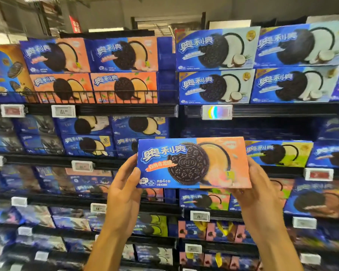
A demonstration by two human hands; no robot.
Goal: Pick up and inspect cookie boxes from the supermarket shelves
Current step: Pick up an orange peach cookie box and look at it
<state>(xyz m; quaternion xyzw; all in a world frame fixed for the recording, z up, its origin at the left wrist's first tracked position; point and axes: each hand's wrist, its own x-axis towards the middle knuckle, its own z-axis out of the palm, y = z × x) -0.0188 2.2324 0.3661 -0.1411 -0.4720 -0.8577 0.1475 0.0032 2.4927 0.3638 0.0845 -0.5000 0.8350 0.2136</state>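
Note:
I hold a blue and peach-orange cookie box [192, 163] level in front of the shelves, its printed front facing me. My left hand [123, 190] grips its left end, thumb on the front near the lower left corner. My right hand [256, 190] grips the right end from below and behind. More boxes of the same peach kind [123, 71] stand on the top shelf at the left, with a dark gap [165, 71] beside them.
Blue and white coconut boxes [215, 67] fill the top shelf on the right. Lower shelves hold several rows of other cookie boxes. A black wire rail [86, 94] runs along the top left shelf, and price tags [63, 110] line the shelf edges.

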